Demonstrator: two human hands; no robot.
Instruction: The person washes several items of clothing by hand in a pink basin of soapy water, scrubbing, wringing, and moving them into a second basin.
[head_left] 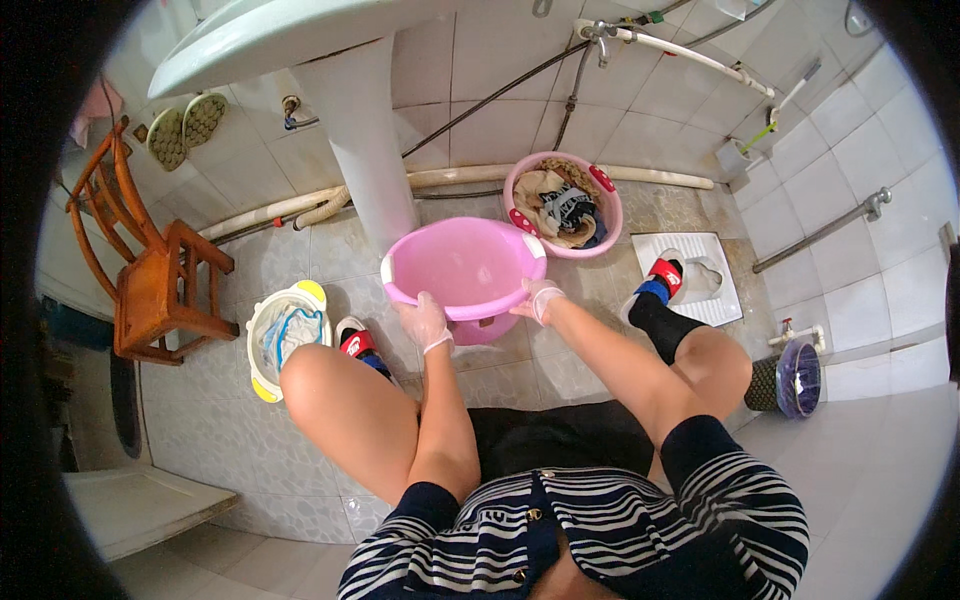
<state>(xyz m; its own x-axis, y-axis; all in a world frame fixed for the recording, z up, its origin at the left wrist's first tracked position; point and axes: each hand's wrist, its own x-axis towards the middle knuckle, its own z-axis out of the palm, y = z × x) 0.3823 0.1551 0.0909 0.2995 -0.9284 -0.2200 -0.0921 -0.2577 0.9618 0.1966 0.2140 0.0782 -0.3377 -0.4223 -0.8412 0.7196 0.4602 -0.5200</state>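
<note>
A grey stone-patterned tile floor point(215, 430) spreads beneath everything, meeting a wall of white tiles point(845, 160) behind and on the right. A white ceramic pedestal sink point(365, 165) stands against the wall, its column rising just behind the basin in use. On the left is a brown wooden chair point(180, 290) with a curved, slatted back; on the right, a white rectangular squat toilet point(722, 303) is set into the floor, the person's right foot over its left edge.

In the middle is the main thing — an oval pink plastic basin point(462, 230) with white patches at its ends, positioned above a pink piece point(482, 331) too hidden to identify. Behind it to the right sits a round pink tub point(615, 212) with red patches, filled with crumpled clothes point(568, 205). A smaller white-and-yellow basin point(258, 330) near the left foot contains pale, blue-edged cloth point(298, 332). A dark, purple-lined bin point(765, 386) stands at far right.

Both hands wear clear gloves: the left hand point(426, 320) grips the oval basin's near-left rim, the right hand point(539, 300) clasps its right end — fingertips partly hidden.
</note>
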